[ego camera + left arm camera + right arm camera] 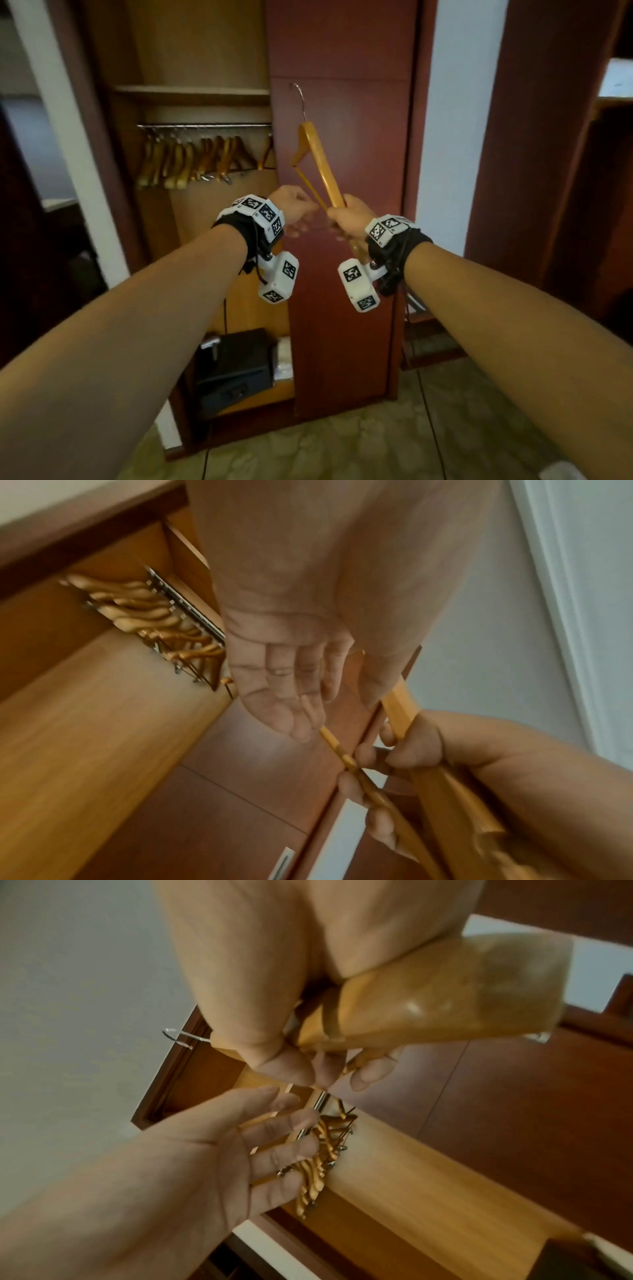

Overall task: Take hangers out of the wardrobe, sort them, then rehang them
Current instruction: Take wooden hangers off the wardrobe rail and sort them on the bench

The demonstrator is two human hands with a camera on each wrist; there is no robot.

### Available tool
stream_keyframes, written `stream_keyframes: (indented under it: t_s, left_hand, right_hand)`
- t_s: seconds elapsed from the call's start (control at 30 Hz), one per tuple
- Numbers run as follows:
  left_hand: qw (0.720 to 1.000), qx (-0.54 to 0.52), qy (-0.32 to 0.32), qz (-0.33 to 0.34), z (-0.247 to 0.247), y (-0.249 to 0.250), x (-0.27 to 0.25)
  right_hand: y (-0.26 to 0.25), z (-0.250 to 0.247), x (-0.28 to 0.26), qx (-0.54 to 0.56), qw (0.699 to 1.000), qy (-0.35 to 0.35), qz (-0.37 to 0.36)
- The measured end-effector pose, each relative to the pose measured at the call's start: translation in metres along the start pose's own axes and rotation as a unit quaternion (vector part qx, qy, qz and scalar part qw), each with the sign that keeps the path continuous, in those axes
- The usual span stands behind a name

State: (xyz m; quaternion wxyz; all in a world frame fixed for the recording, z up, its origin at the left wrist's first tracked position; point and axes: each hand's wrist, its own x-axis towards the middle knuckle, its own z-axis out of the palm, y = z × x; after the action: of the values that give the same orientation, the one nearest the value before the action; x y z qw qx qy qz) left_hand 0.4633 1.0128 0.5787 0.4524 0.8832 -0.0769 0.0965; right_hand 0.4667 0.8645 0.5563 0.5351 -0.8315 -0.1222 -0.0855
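My right hand (344, 219) grips one arm end of a light wooden hanger (320, 161), which stands upright in front of the closed wardrobe door with its metal hook (299, 99) on top. In the right wrist view the hanger's broad arm (428, 1001) runs through that hand (308, 1069). My left hand (299, 210) is just left of it with relaxed fingers. Its fingertips (301, 731) lie by the hanger's thin crossbar (337, 746) without curling round it. Its palm (205, 1150) faces the right wrist camera, fingers spread. Several more wooden hangers (191, 161) hang on the rail (205, 126).
The wardrobe's left half stands open, with a shelf (191, 90) above the rail and a black safe (236, 370) and a white bundle (284, 359) at the bottom. The red-brown door (342, 308) covers the right half. White wall and dark wood frames flank it.
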Motion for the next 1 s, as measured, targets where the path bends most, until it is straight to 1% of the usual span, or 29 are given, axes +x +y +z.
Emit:
stream_keyframes:
  t_s: [0.07, 0.23, 0.33, 0.47, 0.6, 0.83, 0.9, 1.0]
  left_hand:
    - [0.999, 0.013, 0.027, -0.021, -0.022, -0.017, 0.011]
    - [0.995, 0.047, 0.067, -0.058, -0.064, -0.054, 0.055]
    - [0.99, 0.063, 0.104, -0.074, -0.085, -0.072, 0.084]
    - [0.981, 0.083, 0.139, -0.105, -0.111, -0.086, 0.121]
    - [0.968, 0.086, 0.199, -0.128, -0.14, -0.105, 0.149]
    - [0.951, 0.102, 0.261, -0.133, -0.194, -0.146, 0.188]
    - [0.948, 0.101, 0.276, -0.126, -0.209, -0.161, 0.202]
    - [0.947, 0.102, 0.28, -0.119, -0.231, -0.186, 0.225]
  right_hand:
    - [-0.006, 0.024, 0.025, 0.017, 0.999, -0.025, -0.013]
    - [-0.013, 0.071, 0.09, 0.066, 0.995, -0.071, -0.034]
    - [-0.015, 0.089, 0.134, 0.074, 0.992, -0.091, -0.044]
    - [-0.025, 0.108, 0.188, 0.113, 0.984, -0.127, -0.056]
    - [-0.037, 0.134, 0.235, 0.149, 0.974, -0.158, -0.057]
    - [-0.043, 0.19, 0.3, 0.168, 0.967, -0.18, -0.058]
    - [-0.047, 0.208, 0.319, 0.174, 0.968, -0.173, -0.058]
    - [-0.057, 0.236, 0.349, 0.182, 0.971, -0.143, -0.059]
